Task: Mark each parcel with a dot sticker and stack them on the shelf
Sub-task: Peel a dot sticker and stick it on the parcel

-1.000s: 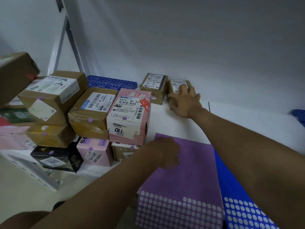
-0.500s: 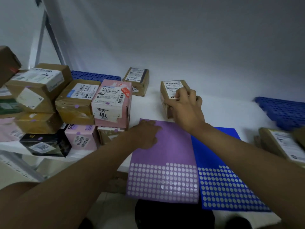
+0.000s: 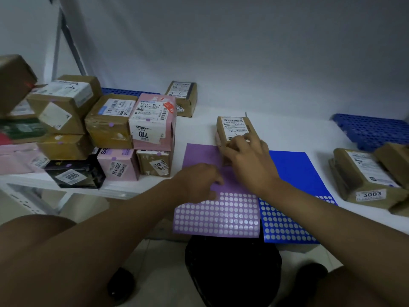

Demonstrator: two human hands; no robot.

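My right hand [image 3: 249,161] grips a small brown parcel [image 3: 234,127] with a white label, its near end over the top edge of the purple dot-sticker sheet [image 3: 218,214]. My left hand [image 3: 199,181] rests with curled fingers on that purple sheet, just above the rows of dots; whether it pinches a sticker is hidden. A blue dot-sticker sheet [image 3: 292,173] lies right beside the purple one. A stack of several parcels [image 3: 110,129], some with purple dots, stands at the left on the white shelf [image 3: 287,134].
Another small brown parcel [image 3: 182,97] stands at the back by the wall. Brown parcels [image 3: 365,176], one marked 3003, lie at the right. Blue perforated trays sit at the back left [image 3: 128,91] and back right [image 3: 371,129]. A black stool [image 3: 232,269] is below the shelf edge.
My right hand has pulled the small brown parcel from the back wall toward me, onto the purple sheet's top edge. My left hand stayed on the purple sheet.
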